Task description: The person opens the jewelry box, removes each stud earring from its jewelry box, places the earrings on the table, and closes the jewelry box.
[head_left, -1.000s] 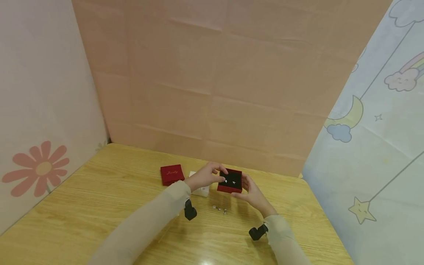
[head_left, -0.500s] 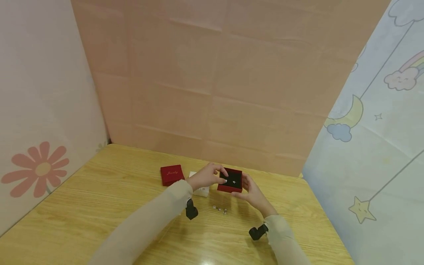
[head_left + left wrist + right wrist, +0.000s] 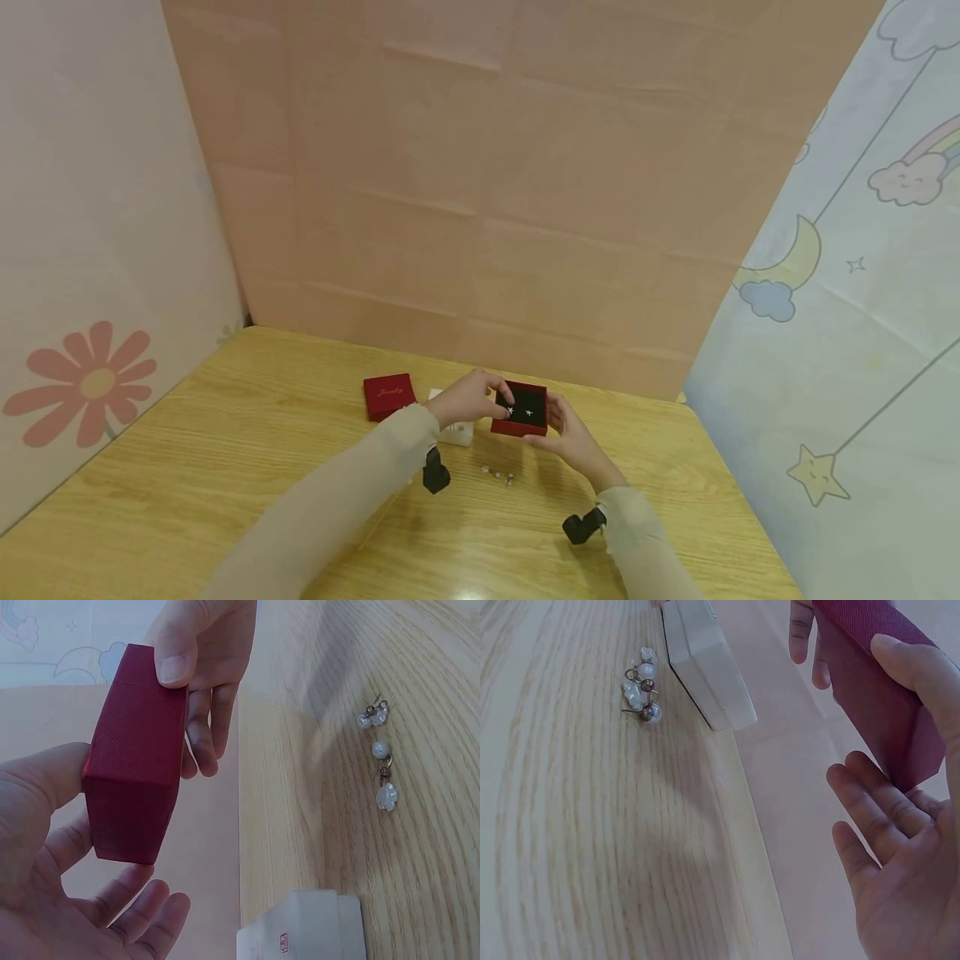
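Observation:
A red jewelry box [image 3: 519,429], tilted so its black padded inside faces up, is held in my right hand [image 3: 566,437]. The right thumb lies on its front side and the fingers reach round its right end. Two small silver star-shaped earrings [image 3: 528,412] sit on the black pad. My left hand [image 3: 467,398] reaches into the box from the left, with thumb and bent index finger pinching at the left star-shaped earring. In the left wrist view the box [image 3: 139,735] hides those two fingertips. Below the hands lie pearl earrings [image 3: 381,750] with clear flower-like pieces.
A red lid [image 3: 389,396] with gold lettering rests on the wooden table [image 3: 285,400] to the left. A white box [image 3: 459,433] stands partly behind the left hand. A thin strand [image 3: 375,525] lies near the left sleeve. A peach-coloured sheet [image 3: 480,208] hangs behind the table.
My left index finger has come a little closer to the thumb at the left star-shaped earring, and the left wrist has shifted slightly right. The right hand keeps its hold on the box.

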{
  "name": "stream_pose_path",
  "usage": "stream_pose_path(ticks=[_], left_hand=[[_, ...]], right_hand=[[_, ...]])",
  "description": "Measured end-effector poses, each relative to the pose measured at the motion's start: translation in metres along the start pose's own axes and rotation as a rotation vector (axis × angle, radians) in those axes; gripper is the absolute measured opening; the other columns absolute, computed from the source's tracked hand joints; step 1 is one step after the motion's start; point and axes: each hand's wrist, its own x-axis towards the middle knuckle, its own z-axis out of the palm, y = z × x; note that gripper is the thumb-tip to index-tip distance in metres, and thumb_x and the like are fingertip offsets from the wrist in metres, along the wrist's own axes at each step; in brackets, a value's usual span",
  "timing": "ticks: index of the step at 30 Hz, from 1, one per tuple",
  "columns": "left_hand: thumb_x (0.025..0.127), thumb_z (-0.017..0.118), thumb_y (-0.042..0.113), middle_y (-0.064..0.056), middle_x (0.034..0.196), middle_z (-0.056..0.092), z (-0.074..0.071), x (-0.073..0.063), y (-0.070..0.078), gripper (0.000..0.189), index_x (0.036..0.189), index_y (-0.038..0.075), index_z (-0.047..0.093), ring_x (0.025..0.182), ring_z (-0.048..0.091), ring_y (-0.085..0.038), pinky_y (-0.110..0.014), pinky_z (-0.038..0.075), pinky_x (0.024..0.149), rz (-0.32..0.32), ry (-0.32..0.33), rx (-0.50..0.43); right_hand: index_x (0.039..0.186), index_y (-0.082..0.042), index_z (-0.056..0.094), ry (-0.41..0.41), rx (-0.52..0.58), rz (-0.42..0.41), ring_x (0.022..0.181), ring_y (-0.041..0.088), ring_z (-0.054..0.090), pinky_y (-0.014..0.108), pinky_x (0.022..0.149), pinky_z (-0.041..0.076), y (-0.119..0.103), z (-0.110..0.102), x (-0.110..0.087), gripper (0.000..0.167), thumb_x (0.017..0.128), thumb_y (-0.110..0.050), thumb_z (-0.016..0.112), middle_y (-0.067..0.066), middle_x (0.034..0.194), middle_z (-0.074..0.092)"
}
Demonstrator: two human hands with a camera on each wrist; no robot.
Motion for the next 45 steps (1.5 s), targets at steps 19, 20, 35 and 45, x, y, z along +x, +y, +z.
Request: stream_pose_path(ticks=[19, 20, 35, 45], left_hand=[[0.084, 0.075, 0.016, 0.0, 0.105, 0.063, -0.003, 0.002, 0.006, 0.004, 0.085, 0.016, 0.071, 0.081, 0.047, -0.017, -0.029, 0.04, 0.066, -0.029, -0.001, 0.074], [0.084, 0.074, 0.017, 0.0, 0.105, 0.063, -0.003, 0.003, 0.006, 0.003, 0.085, 0.016, 0.071, 0.083, 0.048, -0.017, -0.03, 0.041, 0.068, -0.027, -0.001, 0.082], [0.086, 0.073, 0.016, 0.001, 0.096, 0.064, -0.001, 0.002, 0.01, 0.006, 0.08, 0.015, 0.071, 0.081, 0.051, -0.017, -0.033, 0.043, 0.074, -0.051, 0.002, 0.089], [0.086, 0.073, 0.018, 0.003, 0.096, 0.064, 0.0, 0.002, 0.011, 0.008, 0.079, 0.016, 0.072, 0.083, 0.052, -0.017, -0.034, 0.043, 0.076, -0.059, 0.006, 0.116]], right_hand=[[0.148, -0.002, 0.026, -0.012, 0.01, -0.002, 0.135, 0.042, 0.039, 0.056, 0.11, 0.03, -0.023, 0.0, -0.005, 0.081, 0.085, -0.015, 0.075, 0.023, 0.144, 0.042], [0.148, -0.003, 0.026, -0.009, 0.013, 0.0, 0.135, 0.042, 0.039, 0.055, 0.11, 0.029, -0.019, 0.0, -0.003, 0.081, 0.085, -0.014, 0.075, 0.023, 0.145, 0.042], [0.147, -0.008, 0.029, 0.012, 0.043, -0.007, 0.134, 0.039, 0.041, 0.054, 0.111, 0.03, 0.0, 0.001, 0.001, 0.078, 0.084, -0.011, 0.075, 0.019, 0.144, 0.044], [0.145, -0.002, 0.03, -0.013, 0.029, 0.002, 0.132, 0.042, 0.042, 0.056, 0.11, 0.03, -0.031, 0.002, -0.01, 0.076, 0.084, -0.012, 0.075, 0.023, 0.141, 0.045]])
